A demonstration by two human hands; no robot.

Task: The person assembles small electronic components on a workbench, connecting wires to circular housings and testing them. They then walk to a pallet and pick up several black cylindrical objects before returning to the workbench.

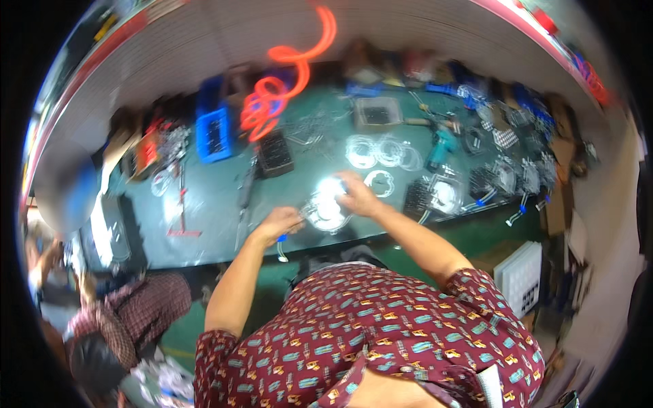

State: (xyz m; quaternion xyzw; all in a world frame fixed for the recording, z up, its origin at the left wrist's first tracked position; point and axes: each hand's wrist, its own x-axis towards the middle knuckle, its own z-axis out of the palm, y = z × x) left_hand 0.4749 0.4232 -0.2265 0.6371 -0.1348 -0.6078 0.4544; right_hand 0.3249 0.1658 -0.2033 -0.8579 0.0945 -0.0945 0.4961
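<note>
Fingers on the left hand (284,222) are bent in close to each other, right at the left edge of a shiny, round, silver-white part (328,209). Fingers on the right hand (357,194) reach down to its top right side. Bright light and blur cover that spot, so I can't tell if either hand is pinching it. The part is between the two hands, close to the front edge of a big green table (218,197).

Just under the left hand hangs a small blue clip with a white end (282,248). Beside the right hand lies a flat, white, bumpy ring (379,183). Behind it are some see-through round rings (361,151). Farther right is a blue-green power tool (442,148).

Toward the back are a dark open box (275,155), a pale grey tray (396,112) and a bright blue plastic bin (202,139). A curly orange hose (302,73) hangs over the table. Off to the left, another person in a checked sleeve (114,333) sits near the table.
</note>
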